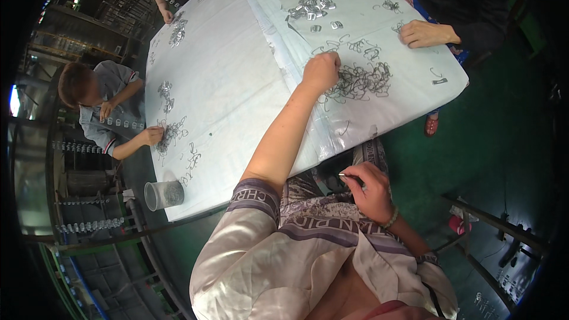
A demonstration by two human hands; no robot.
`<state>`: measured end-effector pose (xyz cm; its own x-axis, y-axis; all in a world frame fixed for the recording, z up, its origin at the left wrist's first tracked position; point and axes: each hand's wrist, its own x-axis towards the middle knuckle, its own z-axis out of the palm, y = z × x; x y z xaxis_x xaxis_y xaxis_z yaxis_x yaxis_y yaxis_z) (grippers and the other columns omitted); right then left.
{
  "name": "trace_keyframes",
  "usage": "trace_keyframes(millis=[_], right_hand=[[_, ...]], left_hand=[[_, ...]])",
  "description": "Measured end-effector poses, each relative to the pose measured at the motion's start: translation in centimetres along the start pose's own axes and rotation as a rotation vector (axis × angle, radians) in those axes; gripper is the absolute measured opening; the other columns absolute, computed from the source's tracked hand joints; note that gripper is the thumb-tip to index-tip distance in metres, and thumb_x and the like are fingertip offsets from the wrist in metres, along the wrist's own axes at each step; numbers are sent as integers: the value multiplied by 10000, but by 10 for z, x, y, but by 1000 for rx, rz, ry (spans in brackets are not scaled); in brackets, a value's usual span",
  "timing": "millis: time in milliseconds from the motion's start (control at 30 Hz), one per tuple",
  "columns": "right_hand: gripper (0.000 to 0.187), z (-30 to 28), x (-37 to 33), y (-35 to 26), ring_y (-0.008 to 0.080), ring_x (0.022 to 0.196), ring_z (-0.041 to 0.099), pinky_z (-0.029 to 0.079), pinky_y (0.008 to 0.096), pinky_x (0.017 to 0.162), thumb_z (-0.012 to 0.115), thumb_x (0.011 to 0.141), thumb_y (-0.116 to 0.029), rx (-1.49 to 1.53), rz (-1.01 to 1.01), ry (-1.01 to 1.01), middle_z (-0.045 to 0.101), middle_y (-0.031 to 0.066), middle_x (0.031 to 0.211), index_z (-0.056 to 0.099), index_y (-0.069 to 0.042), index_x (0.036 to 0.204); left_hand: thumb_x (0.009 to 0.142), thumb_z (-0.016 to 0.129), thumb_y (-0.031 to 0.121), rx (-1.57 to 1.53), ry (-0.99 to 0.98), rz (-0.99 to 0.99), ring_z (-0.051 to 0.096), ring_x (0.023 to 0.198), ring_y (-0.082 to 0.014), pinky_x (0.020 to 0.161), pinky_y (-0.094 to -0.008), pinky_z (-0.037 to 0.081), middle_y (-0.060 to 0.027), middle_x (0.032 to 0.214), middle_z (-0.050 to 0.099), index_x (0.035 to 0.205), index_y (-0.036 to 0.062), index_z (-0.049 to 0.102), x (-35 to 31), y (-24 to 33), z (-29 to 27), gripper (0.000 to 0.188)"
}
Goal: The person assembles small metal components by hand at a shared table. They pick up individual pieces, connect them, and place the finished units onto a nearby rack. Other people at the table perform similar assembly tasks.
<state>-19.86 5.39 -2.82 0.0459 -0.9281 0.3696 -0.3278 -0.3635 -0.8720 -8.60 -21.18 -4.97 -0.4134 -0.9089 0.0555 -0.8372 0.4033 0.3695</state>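
While the left hand (322, 73) is at wire hooks (363, 80), lettering (256, 198) bands the sleeve (234, 228).

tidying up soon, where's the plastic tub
In the head view, the tub is at the near left corner of the white table, just below scattered wire hooks.

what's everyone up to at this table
The wearer's left hand is at a heap of bent wires on the pale-covered table. The right hand, near the lap, pinches a small shiny piece. At the left, a co-worker's hand is at another wire pile. Loose metal pieces lie beyond the heap.
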Motion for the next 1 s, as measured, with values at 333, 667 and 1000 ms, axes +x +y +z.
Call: trace_keyframes(millis=[333, 667, 1000], right_hand=[[149, -3, 1, -5, 269, 708, 606, 477, 370, 624, 696, 764, 10, 3, -35, 15, 626, 82, 793, 613, -36, 879], [158, -9, -2, -4, 255, 703, 611, 473, 339, 616, 692, 748, 50, 0, -40, 36, 632, 103, 778, 611, -7, 870], [147, -7, 1, 1, 271, 721, 612, 488, 368, 630, 699, 769, -9, -2, -34, 10, 631, 86, 801, 615, -40, 886]], left_hand=[[741, 675, 69, -66, -146, 248, 630, 921, -312, 812, -389, 503, -153, 962, 642, 950, 78, 690, 12, 6, 21, 209], [761, 658, 46, -94, -62, 375, 643, 883, -304, 801, -380, 509, -139, 893, 674, 946, 91, 707, 30, 26, 41, 196], [829, 604, 54, -115, 92, 41, 665, 822, -304, 761, -382, 518, -144, 909, 692, 969, 85, 714, 28, -12, 4, 181]])
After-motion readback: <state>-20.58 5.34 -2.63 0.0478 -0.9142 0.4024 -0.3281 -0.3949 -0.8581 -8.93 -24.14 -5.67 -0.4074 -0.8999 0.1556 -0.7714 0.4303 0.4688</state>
